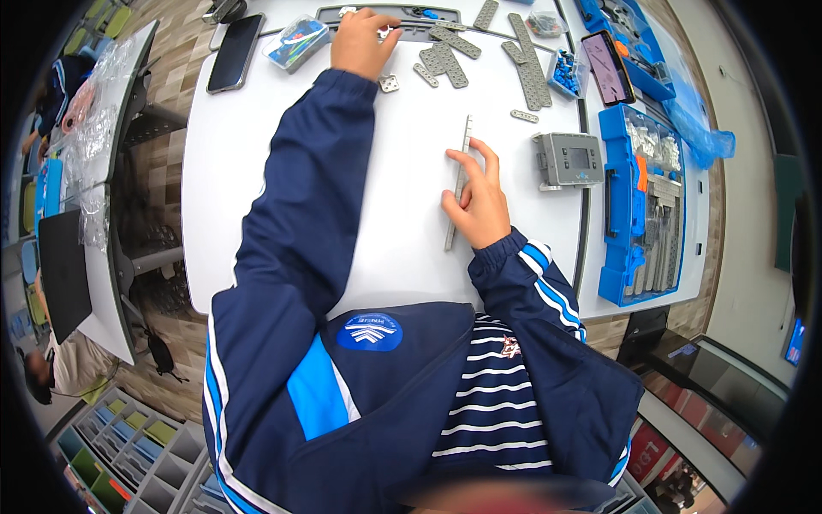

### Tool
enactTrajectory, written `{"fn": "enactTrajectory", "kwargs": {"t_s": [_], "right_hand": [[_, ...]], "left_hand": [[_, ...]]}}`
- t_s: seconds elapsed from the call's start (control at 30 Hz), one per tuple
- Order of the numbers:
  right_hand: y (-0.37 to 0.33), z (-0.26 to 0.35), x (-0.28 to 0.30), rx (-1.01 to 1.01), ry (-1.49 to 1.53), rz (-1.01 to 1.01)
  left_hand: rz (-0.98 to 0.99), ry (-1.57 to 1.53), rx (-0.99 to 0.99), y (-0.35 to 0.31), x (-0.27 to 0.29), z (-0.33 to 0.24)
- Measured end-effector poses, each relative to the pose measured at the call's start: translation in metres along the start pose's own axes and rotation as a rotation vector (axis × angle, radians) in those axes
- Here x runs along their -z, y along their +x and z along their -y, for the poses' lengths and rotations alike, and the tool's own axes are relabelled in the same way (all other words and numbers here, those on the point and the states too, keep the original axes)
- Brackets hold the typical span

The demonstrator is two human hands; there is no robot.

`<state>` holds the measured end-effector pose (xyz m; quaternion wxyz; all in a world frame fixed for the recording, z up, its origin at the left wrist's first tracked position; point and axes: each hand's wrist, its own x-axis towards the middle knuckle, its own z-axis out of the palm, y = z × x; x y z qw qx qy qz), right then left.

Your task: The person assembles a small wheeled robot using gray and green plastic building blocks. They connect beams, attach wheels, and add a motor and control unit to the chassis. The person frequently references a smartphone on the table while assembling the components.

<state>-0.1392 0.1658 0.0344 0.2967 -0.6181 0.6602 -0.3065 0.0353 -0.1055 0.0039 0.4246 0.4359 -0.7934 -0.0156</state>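
Note:
My right hand point(479, 195) holds a long, thin grey plastic beam point(467, 128) upright on its edge over the white table, thumb and fingers on either side of it. My left hand point(363, 43) reaches to the far edge of the table, over a dark grey tray point(413, 34). Its fingers are curled, and a small white part point(384, 32) shows between thumb and fingers. Just below this hand lies a small light-grey connector point(390, 83). Several grey perforated plates point(443, 65) and a short grey beam point(425, 75) lie to its right.
A grey controller brick with a screen point(569, 160) sits right of my right hand. Beyond it stands a blue parts case point(618, 206). A box of blue pins point(565, 72), two phones point(236, 53) point(607, 68) and a clear box of coloured pieces point(296, 43) edge the work area.

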Motion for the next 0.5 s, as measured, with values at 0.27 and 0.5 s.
{"fn": "enactTrajectory", "kwargs": {"t_s": [0.27,0.5], "right_hand": [[-0.001,-0.006,0.001,0.024,0.098,-0.027],[-0.001,-0.006,0.002,0.013,0.096,-0.017]], "left_hand": [[0.171,0.27,0.079,0.026,-0.042,-0.007],[0.225,0.322,0.106,0.027,-0.039,-0.006]]}}
